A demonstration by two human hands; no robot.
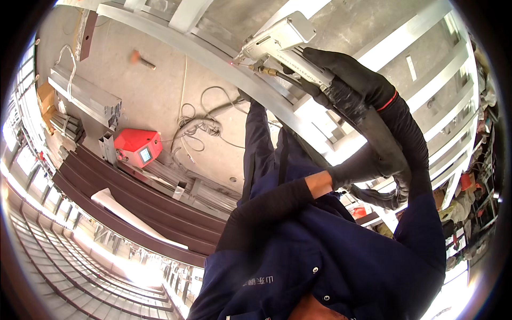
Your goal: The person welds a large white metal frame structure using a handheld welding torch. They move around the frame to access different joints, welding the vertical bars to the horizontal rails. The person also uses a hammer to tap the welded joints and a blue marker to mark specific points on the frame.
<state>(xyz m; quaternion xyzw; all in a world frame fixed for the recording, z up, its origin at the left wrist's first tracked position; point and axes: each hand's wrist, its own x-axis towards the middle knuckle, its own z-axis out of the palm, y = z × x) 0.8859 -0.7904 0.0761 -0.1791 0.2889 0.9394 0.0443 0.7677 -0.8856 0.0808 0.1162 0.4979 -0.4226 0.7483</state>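
My right hand (352, 74), in a black glove with a red band at the cuff, is closed around the handle of a pale handheld laser welding gun (280, 40). The gun's nozzle points left, and a small red light spot shows at its tip on a silver metal frame (213, 63). From the handle a thick dark hose (381, 128) curves back toward my body. My left arm crosses in front of me, and my gloved left hand (360, 166) grips this hose; some of its fingers are hidden.
On the floor at left stands a red machine (140, 146) with a small screen, beside tangled cables (200, 125). A wooden-handled tool (143, 60) lies farther off. Metal tubes (88, 98), brown beams (144, 197) and a white roll (133, 218) lie left. Clutter (469, 197) lines the right.
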